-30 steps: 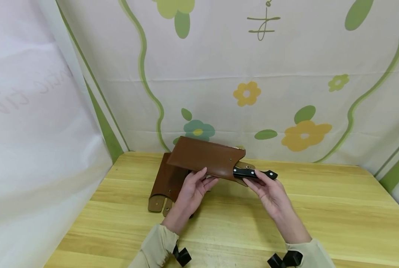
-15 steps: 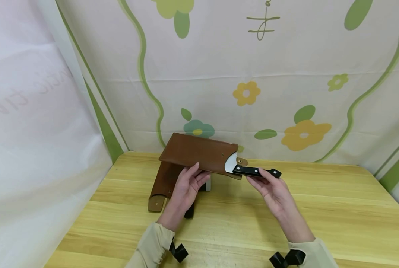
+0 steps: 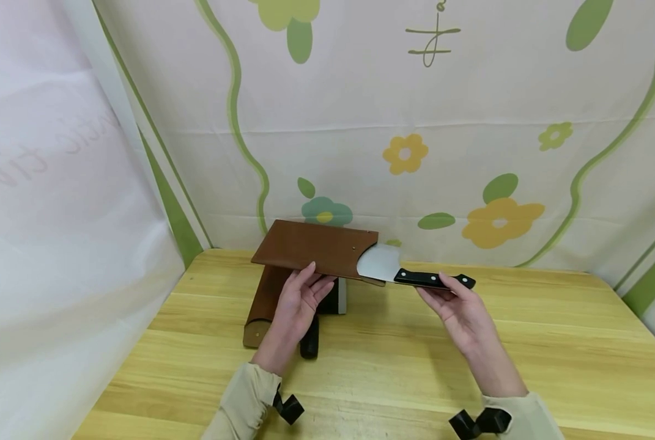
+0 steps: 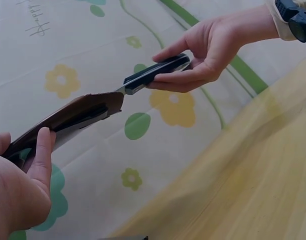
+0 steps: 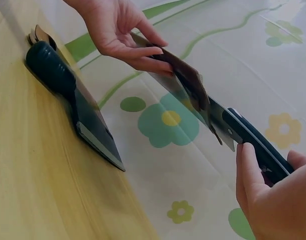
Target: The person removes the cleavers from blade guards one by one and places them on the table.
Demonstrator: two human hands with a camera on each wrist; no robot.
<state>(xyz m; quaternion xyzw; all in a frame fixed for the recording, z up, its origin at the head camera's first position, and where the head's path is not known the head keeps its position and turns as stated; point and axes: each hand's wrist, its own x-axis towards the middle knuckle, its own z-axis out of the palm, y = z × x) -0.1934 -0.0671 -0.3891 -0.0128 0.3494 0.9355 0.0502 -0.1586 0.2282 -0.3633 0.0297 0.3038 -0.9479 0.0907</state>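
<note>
In the head view a brown leather sheath (image 3: 316, 247) is held above the table, tilted slightly down to the right. My left hand (image 3: 299, 299) pinches its lower edge, thumb in front and fingers behind. Out of the sheath's right end sticks part of a cleaver (image 3: 379, 261), a broad pale blade with a black riveted handle. My right hand (image 3: 462, 311) grips that handle (image 3: 426, 279) between thumb and fingers. The rest of the blade is hidden inside the sheath. In the right wrist view the exposed blade (image 5: 220, 127) shows between sheath and handle.
Behind my left hand, a second brown sheath (image 3: 261, 311) lies on the wooden table (image 3: 382, 366). Beside it is another knife with a dark blade (image 3: 333, 299) and black handle (image 3: 309, 339). A flowered white cloth (image 3: 349, 165) hangs along the table's far edge.
The cleaver has slid partly out of the sheath, baring its blade. My right hand has moved right with the handle; my left hand has moved left with the sheath.
</note>
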